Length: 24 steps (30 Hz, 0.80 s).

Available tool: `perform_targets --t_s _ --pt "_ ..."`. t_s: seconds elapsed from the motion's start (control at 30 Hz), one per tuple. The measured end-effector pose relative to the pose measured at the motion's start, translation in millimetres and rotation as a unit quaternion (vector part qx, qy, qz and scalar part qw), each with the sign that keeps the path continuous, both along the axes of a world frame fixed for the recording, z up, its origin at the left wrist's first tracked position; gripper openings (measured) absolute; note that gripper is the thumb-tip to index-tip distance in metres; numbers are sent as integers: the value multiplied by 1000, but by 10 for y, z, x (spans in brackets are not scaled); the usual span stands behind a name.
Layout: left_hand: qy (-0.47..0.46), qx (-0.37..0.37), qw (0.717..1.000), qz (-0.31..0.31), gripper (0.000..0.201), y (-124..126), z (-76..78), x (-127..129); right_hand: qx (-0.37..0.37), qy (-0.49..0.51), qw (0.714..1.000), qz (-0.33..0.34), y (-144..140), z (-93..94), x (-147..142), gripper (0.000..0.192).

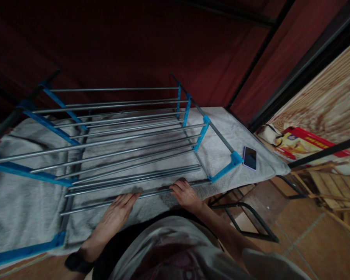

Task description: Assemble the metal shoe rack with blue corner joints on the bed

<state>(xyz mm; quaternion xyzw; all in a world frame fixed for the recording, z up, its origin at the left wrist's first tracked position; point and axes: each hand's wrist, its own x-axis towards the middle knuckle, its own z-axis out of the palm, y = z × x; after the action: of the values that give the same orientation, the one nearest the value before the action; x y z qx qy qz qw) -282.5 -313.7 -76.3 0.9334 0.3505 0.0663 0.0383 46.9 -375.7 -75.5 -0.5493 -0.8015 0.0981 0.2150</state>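
A rack with thin metal rods, blue plastic brackets and dark grey side tubes lies across a grey cloth. Along its near edge runs the closest metal rod. My left hand reaches over this rod, fingers close together and their tips near its middle. To the right, my right hand has its fingers bent over the same rod, short of the lower right blue bracket. Both thumbs and the undersides of the fingers are hidden.
A phone lies on the cloth right of the rack. Dark red fabric hangs behind. A red and yellow box, a wooden slatted piece and a black metal frame are to the right, above the tiled floor.
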Motion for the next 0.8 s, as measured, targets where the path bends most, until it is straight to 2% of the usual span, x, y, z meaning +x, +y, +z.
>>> perform_targets --t_s 0.13,0.23,0.3,0.4,0.47,0.67,0.8 --pt "-15 1 1000 0 47 2 -44 -1 64 77 994 -51 -255 -25 98 32" --pt "-37 1 999 -2 44 -9 -110 5 77 160 973 -145 -546 -123 305 27" --pt "-47 -4 999 0 44 -15 -148 14 67 234 940 -240 -708 -193 489 20" --pt "-54 5 999 -2 42 -19 -172 41 45 337 855 -390 -814 -258 748 22" --pt "-46 10 999 -11 41 -23 -151 71 38 366 820 -439 -795 -276 866 29" --pt "-41 12 999 -8 48 -48 38 200 13 391 813 -432 -633 -310 1014 40" --pt "-44 15 999 -7 49 -66 79 235 0 302 848 -435 -585 -291 1098 31"
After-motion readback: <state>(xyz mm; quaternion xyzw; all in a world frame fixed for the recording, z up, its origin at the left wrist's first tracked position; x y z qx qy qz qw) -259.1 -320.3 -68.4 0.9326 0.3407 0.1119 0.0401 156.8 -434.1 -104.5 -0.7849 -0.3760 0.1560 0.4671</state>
